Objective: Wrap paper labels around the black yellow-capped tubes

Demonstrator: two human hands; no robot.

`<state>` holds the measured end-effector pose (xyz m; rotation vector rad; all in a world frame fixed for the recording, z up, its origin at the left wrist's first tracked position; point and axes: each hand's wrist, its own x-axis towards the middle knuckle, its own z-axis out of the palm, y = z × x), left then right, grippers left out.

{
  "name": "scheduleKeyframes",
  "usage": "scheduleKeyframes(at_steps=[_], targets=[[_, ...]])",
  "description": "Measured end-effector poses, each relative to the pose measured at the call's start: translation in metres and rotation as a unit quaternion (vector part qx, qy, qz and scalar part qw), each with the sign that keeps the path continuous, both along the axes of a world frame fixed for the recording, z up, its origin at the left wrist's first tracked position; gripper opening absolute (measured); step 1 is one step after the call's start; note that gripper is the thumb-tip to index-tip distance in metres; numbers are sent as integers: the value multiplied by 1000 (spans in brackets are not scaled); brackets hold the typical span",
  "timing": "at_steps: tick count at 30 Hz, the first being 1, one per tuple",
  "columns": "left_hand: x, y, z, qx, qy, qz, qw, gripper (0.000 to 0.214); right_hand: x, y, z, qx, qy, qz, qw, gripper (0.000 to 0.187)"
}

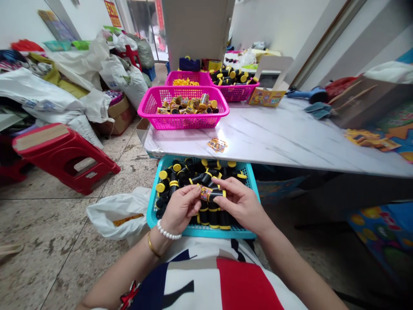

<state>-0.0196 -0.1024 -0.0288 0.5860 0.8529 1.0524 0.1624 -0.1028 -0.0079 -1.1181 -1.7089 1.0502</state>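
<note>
My left hand pinches the left end of a colourful printed label, which lies against a small black tube with yellow ends. The tube is level, and my right hand grips its right end between thumb and fingers. Whether the label is stuck down all the way round is hidden. Right below both hands, a turquoise basket holds many similar black tubes with yellow ends. A few flat printed labels lie on the table's near edge, just beyond the basket.
On the marble-patterned table stands a pink basket of labelled tubes. Behind it are more pink baskets and an open display box. A red stool lies tipped at the left, near a white plastic bag on the floor.
</note>
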Motion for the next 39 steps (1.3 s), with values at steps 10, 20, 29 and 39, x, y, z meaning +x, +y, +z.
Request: scheduleKeyframes(at_steps=[10,20,29,39], targets=[[-10,-7,6,125,122,26,984,43,-1,5,-1,1,61,-16,998,21],[-10,-1,5,124,153,-74,978,33,3,-4,-3,33,10,23,999,31],[-1,11,6,106,95,-130,981,41,2,-5,-8,171,-97,-37,980,24],[-4,2,2,182,172,-66,966,30,-4,-1,-24,8,58,-49,997,22]])
